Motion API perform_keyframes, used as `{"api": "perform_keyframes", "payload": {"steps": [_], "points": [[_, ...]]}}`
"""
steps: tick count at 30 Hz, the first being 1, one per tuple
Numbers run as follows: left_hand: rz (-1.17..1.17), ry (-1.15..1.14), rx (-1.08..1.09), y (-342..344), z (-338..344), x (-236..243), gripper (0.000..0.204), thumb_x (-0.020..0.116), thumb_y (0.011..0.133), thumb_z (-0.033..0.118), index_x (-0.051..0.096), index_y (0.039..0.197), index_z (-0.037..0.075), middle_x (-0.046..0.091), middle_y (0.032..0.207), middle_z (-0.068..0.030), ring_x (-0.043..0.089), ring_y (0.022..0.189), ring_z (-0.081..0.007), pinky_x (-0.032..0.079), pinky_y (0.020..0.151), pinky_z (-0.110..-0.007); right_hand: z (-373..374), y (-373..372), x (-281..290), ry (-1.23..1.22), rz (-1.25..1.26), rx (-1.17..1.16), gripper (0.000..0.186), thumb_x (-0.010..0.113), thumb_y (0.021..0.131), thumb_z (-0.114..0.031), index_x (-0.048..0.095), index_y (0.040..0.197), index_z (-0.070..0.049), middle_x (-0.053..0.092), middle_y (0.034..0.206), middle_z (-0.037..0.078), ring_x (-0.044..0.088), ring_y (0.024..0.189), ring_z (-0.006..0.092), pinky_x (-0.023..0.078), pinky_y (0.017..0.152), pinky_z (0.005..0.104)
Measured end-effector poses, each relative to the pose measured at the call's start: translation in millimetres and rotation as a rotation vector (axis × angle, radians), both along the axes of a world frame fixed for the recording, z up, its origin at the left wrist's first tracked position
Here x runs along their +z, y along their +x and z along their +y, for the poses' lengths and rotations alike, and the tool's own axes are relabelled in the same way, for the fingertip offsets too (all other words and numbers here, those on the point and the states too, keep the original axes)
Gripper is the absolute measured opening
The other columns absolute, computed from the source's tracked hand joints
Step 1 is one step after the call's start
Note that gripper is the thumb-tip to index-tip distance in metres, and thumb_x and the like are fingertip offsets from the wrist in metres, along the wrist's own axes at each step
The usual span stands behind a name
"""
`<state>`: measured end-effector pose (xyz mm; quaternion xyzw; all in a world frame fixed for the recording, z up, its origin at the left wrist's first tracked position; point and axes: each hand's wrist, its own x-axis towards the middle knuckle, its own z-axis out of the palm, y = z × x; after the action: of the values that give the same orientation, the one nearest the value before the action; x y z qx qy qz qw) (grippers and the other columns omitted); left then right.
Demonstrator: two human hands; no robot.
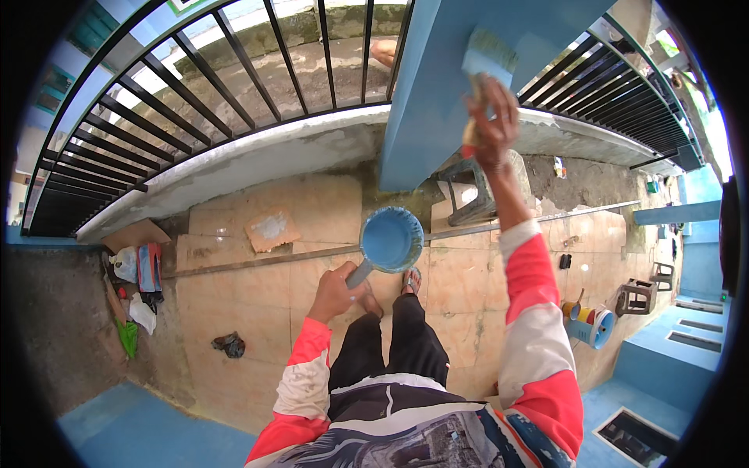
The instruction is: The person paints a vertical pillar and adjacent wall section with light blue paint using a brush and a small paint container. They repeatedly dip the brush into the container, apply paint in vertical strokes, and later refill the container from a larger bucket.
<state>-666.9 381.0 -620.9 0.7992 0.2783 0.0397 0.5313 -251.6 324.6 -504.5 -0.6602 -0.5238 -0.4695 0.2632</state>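
My left hand [337, 290] grips the grey handle of a small round pot [391, 239] with blue paint inside, held low in front of my legs. My right hand [494, 125] is raised at arm's length, closed on a paintbrush [490, 56] whose wide bristles lie against the upper part of the blue pillar [425, 93]. The brush handle is partly hidden by my fingers.
Black railings [273, 66] on a low wall [234, 168] flank the pillar. A grey stool [460, 207] stands behind it. Paint containers [597, 331] and stools [636, 296] are at right, bags [144, 312] at left. Another person's bare skin [383, 52] shows beyond the railing.
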Motion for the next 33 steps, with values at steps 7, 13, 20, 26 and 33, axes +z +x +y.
{"api": "perform_keyframes", "payload": {"steps": [7, 13, 20, 26, 33], "points": [[0.056, -0.06, 0.048, 3.3, -6.6, 10.2, 0.023, 0.072, 0.081, 0.016, 0.061, 0.091, -0.002, 0.055, 0.065, -0.0139, 0.049, 0.057, -0.0143, 0.043, 0.056, -0.034, -42.5, -13.9, -167.6, -0.656, 0.291, 0.215, 0.026, 0.063, 0.085, -0.01, 0.071, 0.109, -0.018, 0.062, 0.14, 0.006, 0.059, 0.129, 0.0291, 0.051, 0.106, 0.0454], [0.022, 0.001, 0.03, 7.0, -6.8, 5.9, 0.023, 0.072, 0.081, 0.016, 0.062, 0.091, -0.002, 0.056, 0.064, -0.0135, 0.05, 0.056, -0.0154, 0.044, 0.056, -0.035, -40.9, 34.2, -65.7, -0.672, 0.471, 0.157, 0.042, 0.073, 0.078, -0.006, 0.07, 0.117, -0.021, 0.062, 0.14, 0.001, 0.061, 0.127, 0.0229, 0.057, 0.097, 0.0396], [0.01, -0.03, 0.053, 11.4, -7.7, 3.5, 0.023, 0.073, 0.081, 0.017, 0.062, 0.092, -0.001, 0.057, 0.065, -0.0137, 0.053, 0.058, -0.0158, 0.046, 0.058, -0.034, -17.1, 11.9, 45.0, 0.096, 0.017, 0.136, 0.033, 0.082, 0.073, -0.01, 0.079, 0.105, -0.018, 0.067, 0.134, 0.006, 0.062, 0.126, 0.0271, 0.053, 0.102, 0.0425], [0.014, 0.001, 0.032, 14.6, -5.3, 3.2, 0.023, 0.072, 0.081, 0.016, 0.062, 0.092, -0.002, 0.055, 0.064, -0.0121, 0.051, 0.059, -0.0141, 0.045, 0.057, -0.034, -34.8, 2.8, -86.1, -0.266, 0.176, 0.141, 0.015, 0.07, 0.078, -0.012, 0.073, 0.092, -0.016, 0.063, 0.141, 0.007, 0.059, 0.129, 0.0304, 0.049, 0.108, 0.049], [0.03, 0.029, -0.011, 18.6, -3.6, 6.6, 0.027, 0.073, 0.079, 0.021, 0.065, 0.095, 0.001, 0.061, 0.071, -0.0176, 0.06, 0.064, -0.0313, 0.048, 0.06, -0.04, -86.8, 87.9, 26.8, -0.68, 0.557, 0.231, 0.032, 0.073, 0.084, -0.005, 0.076, 0.113, -0.018, 0.066, 0.138, 0.007, 0.065, 0.123, 0.0268, 0.058, 0.101, 0.0396]]}}
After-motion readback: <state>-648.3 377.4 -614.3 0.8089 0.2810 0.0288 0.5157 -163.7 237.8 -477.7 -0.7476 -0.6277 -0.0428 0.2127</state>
